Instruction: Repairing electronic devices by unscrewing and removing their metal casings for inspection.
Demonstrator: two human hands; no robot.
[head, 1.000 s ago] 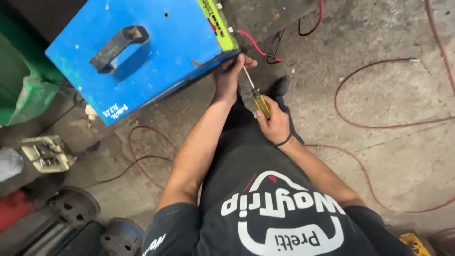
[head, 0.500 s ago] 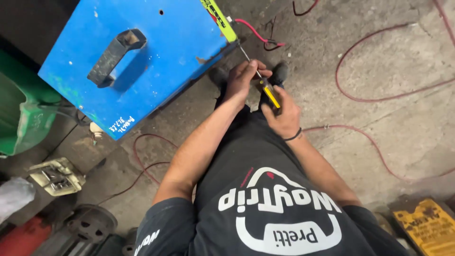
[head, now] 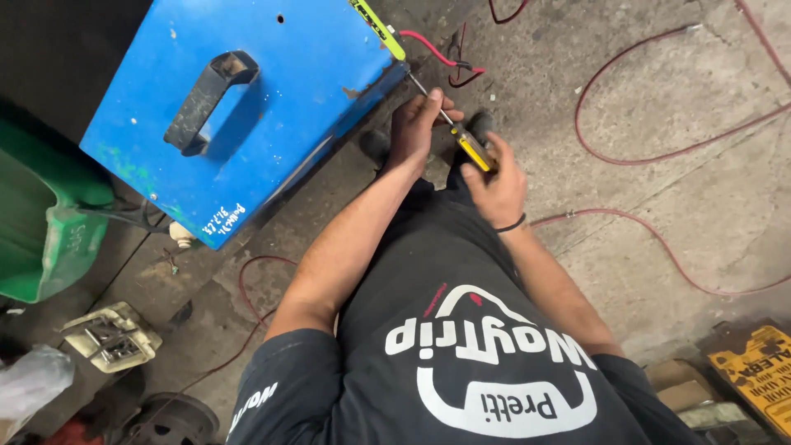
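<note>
Screwdriver point(head: 461, 136) gripped by yellow handle in right hand point(head: 496, 183), tip at blue metal case point(head: 247, 107) corner; shaft pinched and steadied by left hand point(head: 416, 128) over concrete floor point(head: 643, 107).

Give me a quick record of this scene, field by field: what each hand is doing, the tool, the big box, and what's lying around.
left hand: left hand steadies the shaft near the box's edge
right hand: right hand grips the handle of the screwdriver
tool: screwdriver, yellow and black handle, tip at the box's lower corner
box: blue metal case with a black carry handle, paint chipped
floor: concrete floor, red wires looped across it
left side: green container
</note>
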